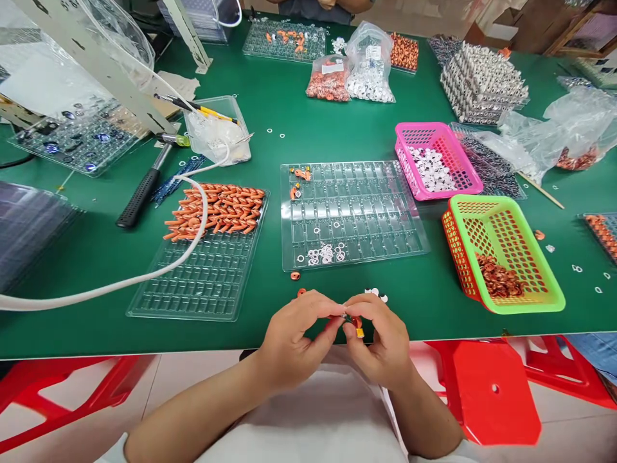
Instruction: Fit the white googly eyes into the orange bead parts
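Your white shirt [318,418] fills the bottom edge, and both forearms rise from it to the near edge of the green table [337,135]. Left hand [294,334] and right hand [380,341] meet just off that edge, fingertips touching.

Between them sits the orange part [355,321]: tiny, glossy orange, with a yellow tip at its lower end. Most of it is hidden by your fingers. Right-hand fingers are clamped on it, thumb below and forefinger on top. Left-hand fingers are pinched together on its upper end, where a small pale bit shows. Cannot tell if that bit is a separate piece.

Just beyond your hands, loose on the table, lie two orange rings [295,275] and a few white pieces [376,292].

Straight ahead is a clear compartment tray [354,212], mostly bare. White rings [325,253] cluster near its front edge, and a few orange pieces sit in its far left corner.

To the left, a second clear tray [202,283] carries a pile of orange parts [216,209] on its far half, and a white cable [144,276] curves across it. A black-handled hammer [142,193] lies further left.

To the right, a green basket [525,302] sits tilted with brownish-orange pieces inside. A pink basket [434,127] behind it holds white pieces.
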Demonstrator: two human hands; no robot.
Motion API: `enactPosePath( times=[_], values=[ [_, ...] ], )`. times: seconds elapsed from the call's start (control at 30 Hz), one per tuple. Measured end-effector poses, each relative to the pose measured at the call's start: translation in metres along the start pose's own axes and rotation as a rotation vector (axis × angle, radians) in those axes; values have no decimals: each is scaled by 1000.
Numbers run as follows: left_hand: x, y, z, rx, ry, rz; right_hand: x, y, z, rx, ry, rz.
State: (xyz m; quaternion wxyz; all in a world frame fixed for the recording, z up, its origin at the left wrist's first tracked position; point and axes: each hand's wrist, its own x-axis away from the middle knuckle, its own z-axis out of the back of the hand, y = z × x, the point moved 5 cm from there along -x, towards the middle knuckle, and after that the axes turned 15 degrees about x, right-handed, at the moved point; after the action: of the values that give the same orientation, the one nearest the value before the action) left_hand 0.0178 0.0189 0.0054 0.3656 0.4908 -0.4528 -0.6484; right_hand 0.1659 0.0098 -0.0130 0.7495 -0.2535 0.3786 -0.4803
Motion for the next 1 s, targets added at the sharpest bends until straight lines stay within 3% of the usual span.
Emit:
enactPosePath(
  times=[0.2, 0.4, 0.57, 0.83, 1.0],
  values=[
    [0, 1, -4, -17, 7, -34, 0, -1, -3, 50, 27, -3],
    [0, -5, -1, 39, -5, 112, -1, 0, -3, 81, 9, -74],
    [-3, -9, 2, 23, -109, 254, -1, 5, -1, 82, -87, -72],
    [-9, -4, 0, -104, -274, 192, -2, 4, 0, 240, -213, 30],
    [-11, -6, -1, -185, -310, 204, -4, 5, -1, 238, -286, 37]
  ],
)
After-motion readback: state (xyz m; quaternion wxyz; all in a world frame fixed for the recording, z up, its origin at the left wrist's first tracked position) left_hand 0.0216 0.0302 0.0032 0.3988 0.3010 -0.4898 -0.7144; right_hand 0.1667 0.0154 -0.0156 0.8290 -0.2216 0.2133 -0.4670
